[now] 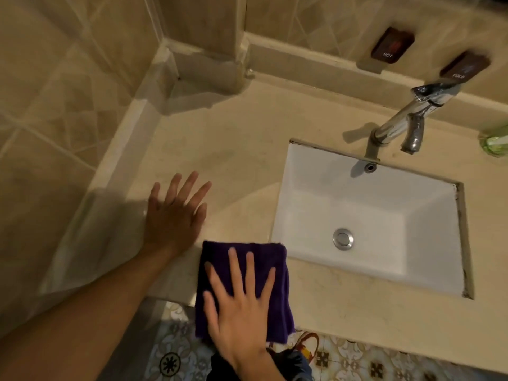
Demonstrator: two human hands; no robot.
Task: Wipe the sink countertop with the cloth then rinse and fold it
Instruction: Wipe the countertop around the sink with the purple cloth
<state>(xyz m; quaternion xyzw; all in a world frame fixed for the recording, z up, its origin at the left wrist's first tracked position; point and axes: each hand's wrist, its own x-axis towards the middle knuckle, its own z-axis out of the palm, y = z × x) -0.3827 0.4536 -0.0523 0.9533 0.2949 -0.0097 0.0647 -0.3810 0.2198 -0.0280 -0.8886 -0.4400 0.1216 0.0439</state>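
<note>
Half the cloth (244, 287) overhangs the worktop's (247, 149) near edge, pressed under the right hand's (242, 306) flat, spread fingers (251, 273). It could slip floorward. The left hand (174, 213) rests open, holding nothing.

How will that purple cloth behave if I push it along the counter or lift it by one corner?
The purple cloth would probably flop and unfold when lifted: its near part already droops over the countertop edge. It looks light and napped, so pushed flat under the right hand it should likely slide, perhaps bunching.
</note>
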